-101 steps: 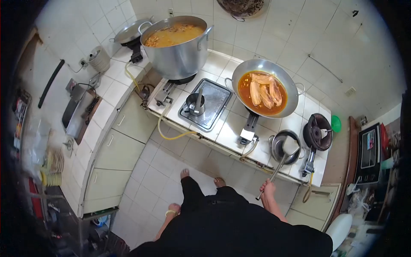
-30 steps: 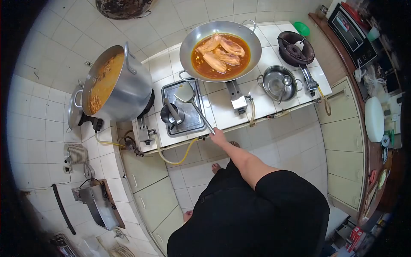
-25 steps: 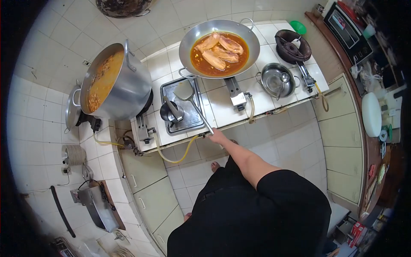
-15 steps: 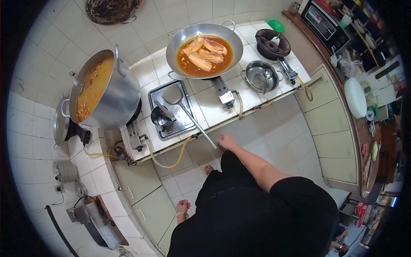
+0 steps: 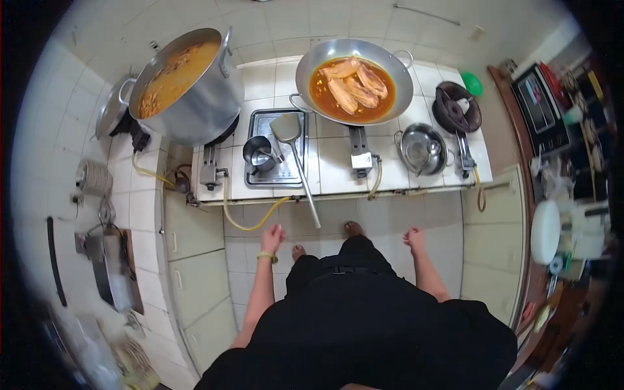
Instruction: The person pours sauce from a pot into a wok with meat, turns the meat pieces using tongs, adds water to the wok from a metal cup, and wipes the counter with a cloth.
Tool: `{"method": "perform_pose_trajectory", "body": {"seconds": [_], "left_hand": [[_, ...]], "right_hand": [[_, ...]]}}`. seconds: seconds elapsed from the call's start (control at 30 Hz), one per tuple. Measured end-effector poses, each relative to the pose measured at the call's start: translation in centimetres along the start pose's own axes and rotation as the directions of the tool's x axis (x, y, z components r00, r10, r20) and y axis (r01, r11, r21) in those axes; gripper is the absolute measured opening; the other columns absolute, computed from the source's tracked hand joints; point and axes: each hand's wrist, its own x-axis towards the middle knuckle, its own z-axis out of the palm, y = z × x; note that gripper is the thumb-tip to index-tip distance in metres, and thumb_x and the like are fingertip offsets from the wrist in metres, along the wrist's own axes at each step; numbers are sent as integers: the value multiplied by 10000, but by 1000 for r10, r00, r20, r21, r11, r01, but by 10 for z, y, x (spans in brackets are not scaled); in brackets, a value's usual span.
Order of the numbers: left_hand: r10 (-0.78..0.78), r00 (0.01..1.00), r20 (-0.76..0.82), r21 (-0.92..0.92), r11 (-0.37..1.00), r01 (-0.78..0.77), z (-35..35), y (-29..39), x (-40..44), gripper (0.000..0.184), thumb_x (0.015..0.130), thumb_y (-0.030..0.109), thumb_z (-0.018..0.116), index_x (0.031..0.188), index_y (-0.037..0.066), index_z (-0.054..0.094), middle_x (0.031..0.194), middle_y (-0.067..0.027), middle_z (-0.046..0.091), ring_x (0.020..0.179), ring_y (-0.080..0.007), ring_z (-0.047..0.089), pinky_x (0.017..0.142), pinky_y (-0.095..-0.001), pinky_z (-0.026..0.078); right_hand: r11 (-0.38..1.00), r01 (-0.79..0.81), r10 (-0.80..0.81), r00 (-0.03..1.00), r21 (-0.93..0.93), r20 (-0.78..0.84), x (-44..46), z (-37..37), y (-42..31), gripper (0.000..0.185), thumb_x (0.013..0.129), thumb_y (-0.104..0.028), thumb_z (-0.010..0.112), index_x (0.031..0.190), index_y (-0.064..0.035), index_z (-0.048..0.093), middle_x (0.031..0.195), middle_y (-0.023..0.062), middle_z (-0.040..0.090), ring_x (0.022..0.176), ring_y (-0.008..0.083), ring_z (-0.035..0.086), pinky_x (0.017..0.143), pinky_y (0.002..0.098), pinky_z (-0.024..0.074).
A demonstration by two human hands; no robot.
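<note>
"One white-tiled counter [image 5: 331, 169]. Room along the front?"

"Open pale-tiled floor [image 5: 387, 222] between its edge and the person [image 5: 383, 325]. On top: tall silver stockpot [image 5: 201, 107] left, wide silver two-handled wok [image 5: 403, 81] right, rectangular shiny metal tray [image 5: 276, 174] between, near rim just inside the counter edge."

"And the long-handled, flat-bladed metal spatula [image 5: 300, 170]?"

"On the tray's right side. Blade toward the wall [image 5: 338, 19], long axis front to back, slanting slightly right toward the person; handle end overhangs the edge."

"Counts, smaller items?"

"One spatula, one round steel cup [image 5: 257, 156] left of its blade, four tan meat slabs [image 5: 342, 96] in the wok's liquid [image 5: 370, 112]. Two hands grasping nothing, fingers loosely curled: left hand [image 5: 272, 239] near the handle end, right hand [image 5: 413, 238] well apart from it."
</note>
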Motion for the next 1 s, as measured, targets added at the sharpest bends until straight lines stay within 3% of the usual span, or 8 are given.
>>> {"method": "perform_pose_trajectory", "body": {"seconds": [0.13, 0.3, 0.4, 0.5, 0.53, 0.63, 0.73, 1.0], "left_hand": [[28, 976, -216, -282, 955, -90, 66, 101, 60, 285, 917, 337, 507, 998, 63, 519, 761, -27, 576, 617, -115, 572, 548, -247, 485], [-65, 870, -490, -475, 856, -203, 71, 143, 131, 449, 920, 401, 464, 1127, 3, 440, 1047, -184, 510, 808, -282, 594, 656, -361, 530], [-144, 943, -300, -672, 734, -102, 64, 179, 143, 477, 906, 400, 496, 1095, -37, 461, 1072, -218, 512, 843, -355, 587, 733, -443, 532], [-207, 972, -115, -933, 357, -34, 58, 179, 167, 375, 892, 327, 548, 1016, -23, 494, 1053, -219, 512, 826, -372, 586, 765, -486, 534], [-196, 977, -86, -918, 396, -1, 54, 176, 172, 285, 866, 229, 599, 964, -20, 501, 959, -186, 529, 781, -354, 587, 758, -515, 544], [-235, 956, -175, -843, 538, -22, 52, 163, 185, 181, 853, 130, 603, 910, -19, 518, 861, -156, 554, 814, -339, 604, 705, -377, 567], [-246, 957, -153, -851, 526, -2, 52, 184, 163, 102, 828, 33, 597, 840, -49, 537, 766, -127, 539, 697, -242, 575, 696, -463, 574], [30, 998, 63, -632, 775, 16, 89, 245, -38, 192, 850, 45, 577, 984, -75, 509, 864, -139, 621, 812, -251, 645, 748, -343, 557]], "right_hand": [[947, 181, -89, 942, -266, 323, 47, -16, -33, 307, 842, -130, 510, 1118, 1, 533, 787, 123, 619, 620, 185, 622, 501, 308, 519], [935, 260, -159, 914, -239, 372, 79, -54, -63, 334, 820, -132, 551, 1132, -12, 537, 763, 121, 619, 600, 181, 622, 479, 319, 500], [949, 197, -106, 935, -246, 339, 85, -79, -63, 324, 824, -126, 536, 1127, -10, 533, 779, 125, 620, 612, 181, 622, 494, 313, 510], [943, 120, -15, 947, -310, 321, 80, -100, -39, 299, 838, -131, 524, 1109, -6, 532, 781, 127, 620, 620, 187, 626, 505, 311, 520], [942, 99, 6, 950, -322, 311, 79, -103, -32, 286, 842, -135, 525, 1097, -5, 535, 773, 126, 620, 619, 188, 628, 503, 311, 520], [940, 29, 61, 966, -340, 253, 64, -106, -11, 260, 837, -142, 559, 1068, -23, 557, 723, 115, 616, 566, 185, 621, 455, 303, 507], [949, -40, 119, 963, -311, 241, 34, -102, 3, 243, 863, -173, 541, 1054, -23, 543, 764, 133, 627, 610, 213, 639, 501, 328, 520], [929, -223, 309, 907, -296, 287, -33, -57, 52, 240, 857, -157, 564, 1062, -34, 545, 762, 128, 622, 577, 206, 625, 467, 335, 511]]}}
